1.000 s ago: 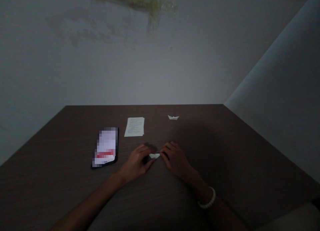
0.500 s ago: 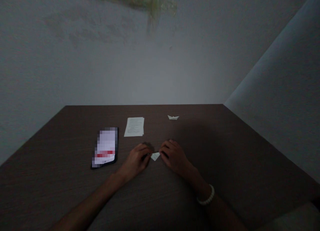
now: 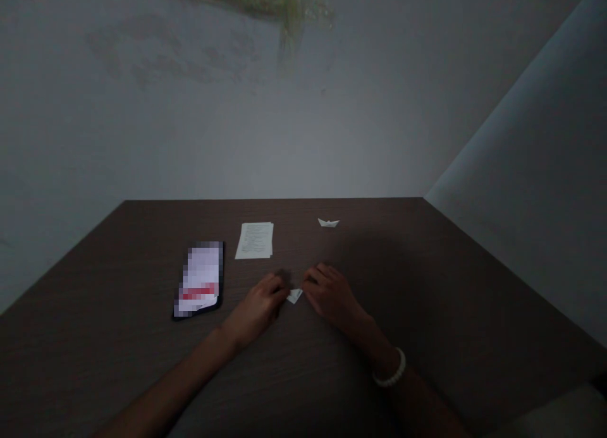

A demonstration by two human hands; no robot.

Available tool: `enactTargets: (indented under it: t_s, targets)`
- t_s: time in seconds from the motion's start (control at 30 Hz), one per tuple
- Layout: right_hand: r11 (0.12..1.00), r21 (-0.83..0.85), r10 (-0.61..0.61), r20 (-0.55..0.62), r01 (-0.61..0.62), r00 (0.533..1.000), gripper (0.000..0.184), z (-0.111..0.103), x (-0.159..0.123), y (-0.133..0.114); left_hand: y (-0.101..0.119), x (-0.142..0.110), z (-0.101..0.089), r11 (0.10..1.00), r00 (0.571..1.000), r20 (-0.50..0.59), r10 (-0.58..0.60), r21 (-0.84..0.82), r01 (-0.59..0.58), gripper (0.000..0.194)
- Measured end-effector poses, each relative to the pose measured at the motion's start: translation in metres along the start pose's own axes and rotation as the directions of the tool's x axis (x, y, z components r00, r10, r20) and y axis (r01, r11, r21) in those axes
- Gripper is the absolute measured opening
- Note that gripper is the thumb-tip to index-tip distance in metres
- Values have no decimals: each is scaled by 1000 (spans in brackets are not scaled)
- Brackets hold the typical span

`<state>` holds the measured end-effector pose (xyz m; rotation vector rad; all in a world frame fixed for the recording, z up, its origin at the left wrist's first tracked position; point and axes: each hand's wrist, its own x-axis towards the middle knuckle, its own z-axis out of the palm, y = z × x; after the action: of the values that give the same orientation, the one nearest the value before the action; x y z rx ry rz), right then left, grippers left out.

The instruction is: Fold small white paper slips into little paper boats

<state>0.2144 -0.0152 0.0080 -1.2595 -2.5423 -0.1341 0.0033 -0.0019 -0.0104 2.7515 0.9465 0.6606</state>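
A small folded piece of white paper (image 3: 294, 296) shows between my hands, its lower part coming to a point toward me. My left hand (image 3: 260, 304) is closed on the left side of it, fingers bent and pressed together. On the other side my right hand (image 3: 331, 292) pinches the right edge, with a pale beaded bracelet (image 3: 392, 370) round the wrist. My fingers cover both sides of the paper. Farther back stands a small white paper boat (image 3: 329, 223).
Printed paper sheets (image 3: 255, 241) lie stacked beyond my left hand. A phone with a blurred screen (image 3: 199, 277) rests to the left. The dark wooden table (image 3: 142, 229) meets a stained grey wall (image 3: 303, 128) at its far edge.
Both hands stay at the folded paper. My left fingers have curled in closer over its left side, and slightly less of the paper shows. The other things lie as before.
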Motion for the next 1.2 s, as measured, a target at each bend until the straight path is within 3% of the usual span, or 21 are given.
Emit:
enactTargets:
  t_s: [0.27,0.43,0.67,0.9,1.2]
  targets:
    - [999,-49,20,26,-18,999,18,4,0,-3,4,0,-6,994,993,98,58,83,-67,21]
    - [994,19,109,5,-109,994,17,9,-2,-1,8,2,-9,983,983,172,58,161,-86,19]
    - [921,321,271,-116,-222,956,6,19,-5,0,6,1,-8,990,987,147,57,118,-75,22]
    - [891,349,353,-136,-289,926,12,20,-2,-8,8,2,-10,989,983,171,65,123,-87,21]
    - [876,398,343,-113,-274,933,5,21,-1,-3,6,1,-8,988,985,162,66,129,-88,21]
